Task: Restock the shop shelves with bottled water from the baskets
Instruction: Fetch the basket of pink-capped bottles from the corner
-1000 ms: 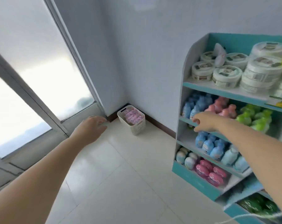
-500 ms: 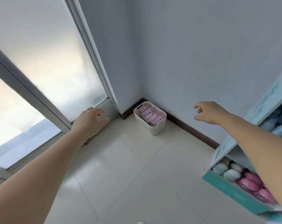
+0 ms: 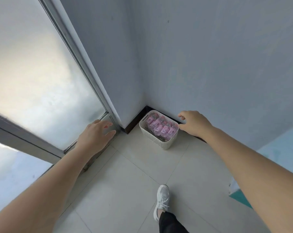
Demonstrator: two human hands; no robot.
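White basket [image 3: 156,140] holds pink-labelled bottles [image 3: 159,127] | left hand [image 3: 93,137] relaxed, empty | right hand [image 3: 195,125] relaxed, empty

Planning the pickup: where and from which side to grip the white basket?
Probably the rim of the basket at its two short ends, coming down from the open floor side: walls hug its far sides, and bottles fill the inside.

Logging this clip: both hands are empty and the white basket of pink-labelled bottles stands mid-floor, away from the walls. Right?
No. The head view shows the white basket tucked into the wall corner. The left hand and right hand are empty.
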